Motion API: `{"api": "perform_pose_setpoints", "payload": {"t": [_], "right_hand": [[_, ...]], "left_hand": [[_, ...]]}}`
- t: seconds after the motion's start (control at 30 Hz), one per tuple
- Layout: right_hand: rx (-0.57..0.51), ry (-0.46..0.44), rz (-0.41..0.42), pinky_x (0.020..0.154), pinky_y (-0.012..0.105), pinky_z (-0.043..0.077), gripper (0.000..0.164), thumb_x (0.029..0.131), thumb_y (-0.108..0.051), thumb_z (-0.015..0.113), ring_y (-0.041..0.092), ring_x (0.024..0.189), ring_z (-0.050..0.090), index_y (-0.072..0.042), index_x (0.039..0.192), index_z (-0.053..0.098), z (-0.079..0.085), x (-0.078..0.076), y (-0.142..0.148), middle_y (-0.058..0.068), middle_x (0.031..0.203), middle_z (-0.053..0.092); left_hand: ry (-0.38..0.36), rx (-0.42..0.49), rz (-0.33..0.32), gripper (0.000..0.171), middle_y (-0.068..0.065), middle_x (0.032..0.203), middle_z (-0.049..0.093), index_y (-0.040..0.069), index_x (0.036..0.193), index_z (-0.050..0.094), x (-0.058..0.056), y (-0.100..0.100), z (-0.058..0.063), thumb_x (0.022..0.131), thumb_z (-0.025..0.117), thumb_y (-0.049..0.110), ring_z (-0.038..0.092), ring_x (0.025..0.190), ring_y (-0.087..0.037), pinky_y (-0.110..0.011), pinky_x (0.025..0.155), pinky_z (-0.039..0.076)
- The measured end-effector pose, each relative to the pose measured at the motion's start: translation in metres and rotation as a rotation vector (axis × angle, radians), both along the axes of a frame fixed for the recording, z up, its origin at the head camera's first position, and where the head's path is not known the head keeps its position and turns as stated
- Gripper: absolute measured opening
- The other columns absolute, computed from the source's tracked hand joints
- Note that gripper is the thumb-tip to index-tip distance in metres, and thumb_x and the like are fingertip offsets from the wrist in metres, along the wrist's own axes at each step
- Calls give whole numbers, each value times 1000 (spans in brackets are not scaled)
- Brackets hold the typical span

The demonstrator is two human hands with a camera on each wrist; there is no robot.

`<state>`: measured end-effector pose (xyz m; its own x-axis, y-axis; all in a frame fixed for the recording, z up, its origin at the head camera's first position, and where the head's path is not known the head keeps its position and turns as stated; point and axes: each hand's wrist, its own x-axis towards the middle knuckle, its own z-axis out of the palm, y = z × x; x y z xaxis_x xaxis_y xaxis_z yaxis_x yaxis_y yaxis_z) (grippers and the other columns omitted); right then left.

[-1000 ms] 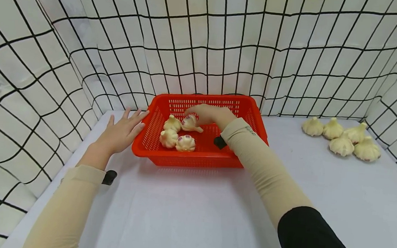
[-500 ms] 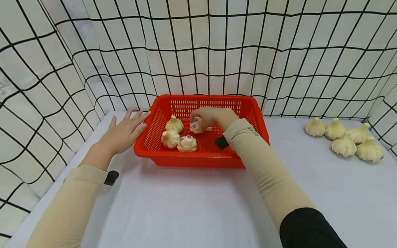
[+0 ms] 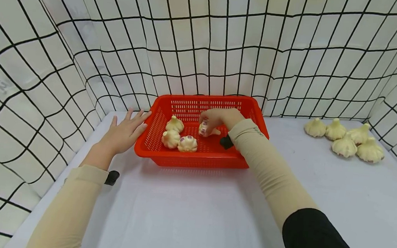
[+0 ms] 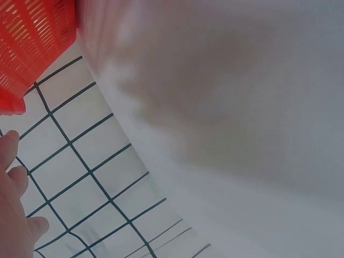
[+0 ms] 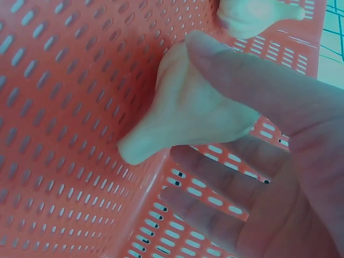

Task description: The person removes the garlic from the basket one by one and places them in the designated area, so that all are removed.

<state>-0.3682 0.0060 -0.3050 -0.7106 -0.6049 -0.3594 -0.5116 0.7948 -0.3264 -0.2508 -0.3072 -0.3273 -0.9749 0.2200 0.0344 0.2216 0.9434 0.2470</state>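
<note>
Sleeves, beige (image 3: 67,211), two, one on each forearm; sleeve, black (image 3: 319,241), one, above the beige on the right arm.

Table, white-covered (image 3: 173,208), one.

Left hand (image 3: 121,133), one: fingers straight and spread, holding nothing, at the left rim of the basket; contact with the rim cannot be told. Position unchanged over the last second.

Basket, red perforated plastic (image 3: 198,165), one, upright on the table.

Garlic bulbs, loose in the basket (image 3: 187,143), three, clustered at its left end.

Right hand (image 3: 216,119), one, inside the basket: thumb laid over one bulb and gripping it, the lower fingers loosely extended.

Held garlic bulb (image 5: 193,107), one, inside the basket towards the middle; whether it bears on the base cannot be told. Recent change: carried rightward, from beside the cluster to a place apart from it. Judged a repositioning within the basket, unfinished while the grip holds.

Garlic bulbs on the table (image 3: 344,146), five, grouped at the far right, undisturbed. Bulbs in all: nine, four of them in the basket.

Netting, black (image 3: 223,47), before pale walls, behind everything.
</note>
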Motion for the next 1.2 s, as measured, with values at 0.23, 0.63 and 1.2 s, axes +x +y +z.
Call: {"api": "perform_pose_setpoints", "payload": {"t": [0.23,0.63,1.2], "right_hand": [[9,15,16,107,45,42,45,94,-25,77,25,123,51,-14,134,61,1,1,-1,7,133,58],[-136,0,40,106,42,45,52,89,-17,82,28,123,49,-8,135,58,8,-1,8,12,138,55],[-279,60,115,88,36,51,48,88,-16,84,25,105,53,-9,128,61,36,16,31,9,131,56]], "left_hand": [[9,-1,-6,66,-17,169,14,19,166,18,0,-1,-1,110,20,54,-7,155,-40,-72,113,-13],[2,-6,-5,67,-17,169,13,19,166,18,0,1,1,109,20,55,-7,155,-41,-72,113,-12],[-8,-11,5,67,-16,170,12,20,166,17,-1,1,0,109,21,55,-9,155,-41,-72,113,-13]]}}
